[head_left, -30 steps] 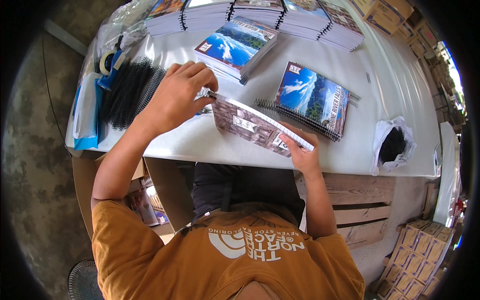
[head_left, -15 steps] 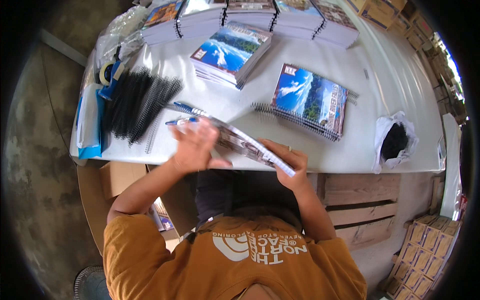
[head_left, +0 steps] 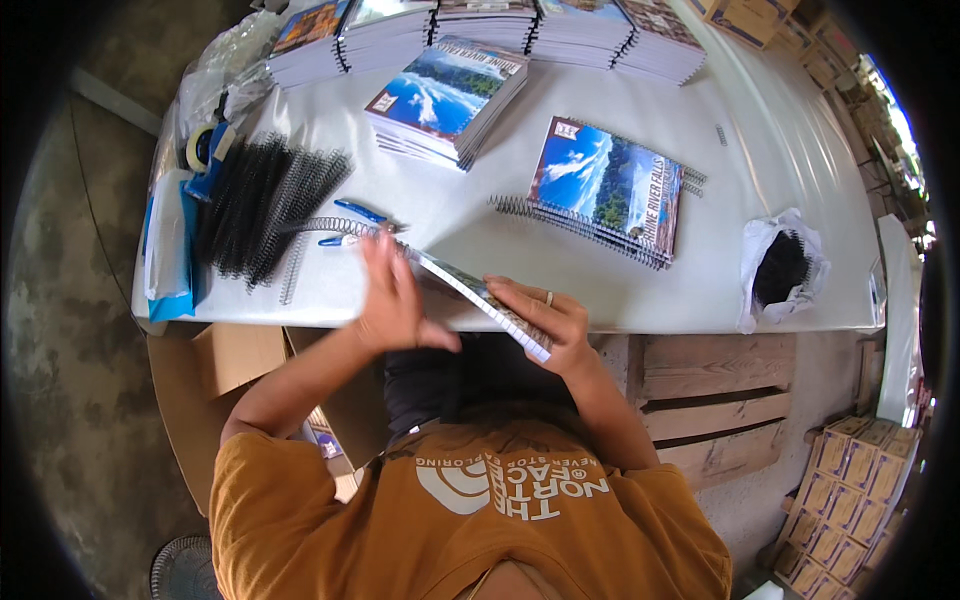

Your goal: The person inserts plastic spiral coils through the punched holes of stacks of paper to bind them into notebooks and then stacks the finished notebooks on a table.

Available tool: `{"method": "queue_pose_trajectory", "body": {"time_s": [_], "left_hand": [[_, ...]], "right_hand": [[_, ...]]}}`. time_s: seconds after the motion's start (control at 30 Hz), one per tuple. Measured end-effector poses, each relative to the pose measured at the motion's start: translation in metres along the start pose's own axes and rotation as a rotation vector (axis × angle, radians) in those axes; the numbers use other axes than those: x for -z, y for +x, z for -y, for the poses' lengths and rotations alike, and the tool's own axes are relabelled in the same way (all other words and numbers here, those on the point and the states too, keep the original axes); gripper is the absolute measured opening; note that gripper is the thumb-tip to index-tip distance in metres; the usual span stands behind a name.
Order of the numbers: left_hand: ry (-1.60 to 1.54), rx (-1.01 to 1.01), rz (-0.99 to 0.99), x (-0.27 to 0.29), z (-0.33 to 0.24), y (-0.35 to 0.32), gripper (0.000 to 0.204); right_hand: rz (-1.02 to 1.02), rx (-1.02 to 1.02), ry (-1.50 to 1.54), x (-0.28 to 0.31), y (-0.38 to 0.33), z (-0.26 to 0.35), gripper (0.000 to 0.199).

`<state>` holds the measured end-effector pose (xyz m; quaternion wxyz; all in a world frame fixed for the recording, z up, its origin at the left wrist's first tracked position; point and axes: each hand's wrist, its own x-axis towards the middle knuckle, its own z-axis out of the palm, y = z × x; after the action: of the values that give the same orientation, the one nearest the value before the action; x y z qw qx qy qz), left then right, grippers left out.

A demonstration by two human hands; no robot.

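My right hand [head_left: 548, 318] grips a notebook [head_left: 490, 305] by its near right end, tilted up with its white page edge toward me. A dark spiral coil [head_left: 330, 226] runs out of the notebook's far left end over the table. My left hand [head_left: 392, 298] has its fingers stretched and thumb apart, close against the place where the coil meets the book; whether it touches the coil I cannot tell. Beyond that hand lie two blue pens [head_left: 358, 210]. To its left is a heap of loose black spiral coils [head_left: 262, 205].
Several notebooks with protruding coils [head_left: 605, 190] lie right of centre; a notebook stack [head_left: 445, 95] and a row of taller stacks [head_left: 480, 35] stand behind. A tape dispenser [head_left: 212, 160] is at left, a white bag of black coils [head_left: 783, 268] at right. The table's front edge [head_left: 720, 331] runs before me.
The notebook has turned more edge-on and shifted slightly left and down. My left hand's fingers have swung more upright, and the protruding coil now shows clearly past them.
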<state>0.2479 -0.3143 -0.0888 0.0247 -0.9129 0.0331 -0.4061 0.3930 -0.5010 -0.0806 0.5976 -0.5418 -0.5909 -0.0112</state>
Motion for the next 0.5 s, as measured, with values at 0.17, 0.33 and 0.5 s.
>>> {"method": "queue_pose_trajectory", "body": {"time_s": [0.17,0.33,0.5], "left_hand": [[0.054,-0.189,-0.090,0.001,0.001,-0.009,0.106],[-0.259,-0.213,0.041,-0.008,-0.009,-0.028,0.105],[-0.031,-0.064,-0.318,0.010,0.022,0.051,0.110]], "right_hand": [[0.064,0.017,0.069,-0.008,0.001,-0.002,0.034],[-0.016,-0.039,0.048,-0.005,0.002,0.003,0.036],[0.041,0.026,0.054,-0.015,0.003,0.004,0.037]]}}
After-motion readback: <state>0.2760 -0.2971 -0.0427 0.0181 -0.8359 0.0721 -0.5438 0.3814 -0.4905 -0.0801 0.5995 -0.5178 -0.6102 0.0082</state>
